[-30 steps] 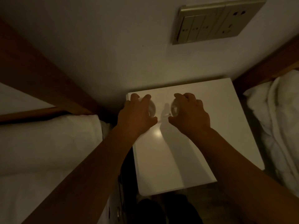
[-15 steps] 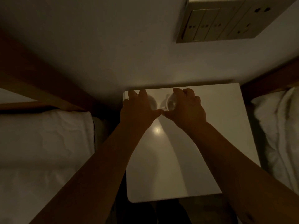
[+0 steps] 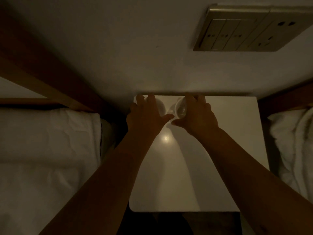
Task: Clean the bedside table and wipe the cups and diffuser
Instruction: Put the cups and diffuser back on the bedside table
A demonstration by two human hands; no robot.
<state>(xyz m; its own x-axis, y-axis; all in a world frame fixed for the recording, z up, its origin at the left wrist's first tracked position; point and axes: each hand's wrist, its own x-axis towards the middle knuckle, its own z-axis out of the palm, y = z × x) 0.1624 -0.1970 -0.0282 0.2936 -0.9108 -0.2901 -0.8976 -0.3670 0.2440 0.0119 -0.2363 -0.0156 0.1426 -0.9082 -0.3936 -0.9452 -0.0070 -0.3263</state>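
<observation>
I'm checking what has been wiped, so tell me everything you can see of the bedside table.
The bedside table has a white, smooth, slightly glossy top with rounded near corners, showing a small bright light reflection. It stands against the wall between two beds with white linen. At its far edge stand two pale cups: the left hand covers the left cup, the right hand the right cup. Arm shadows fall across the top. Dim light hides any dust or stains.
</observation>
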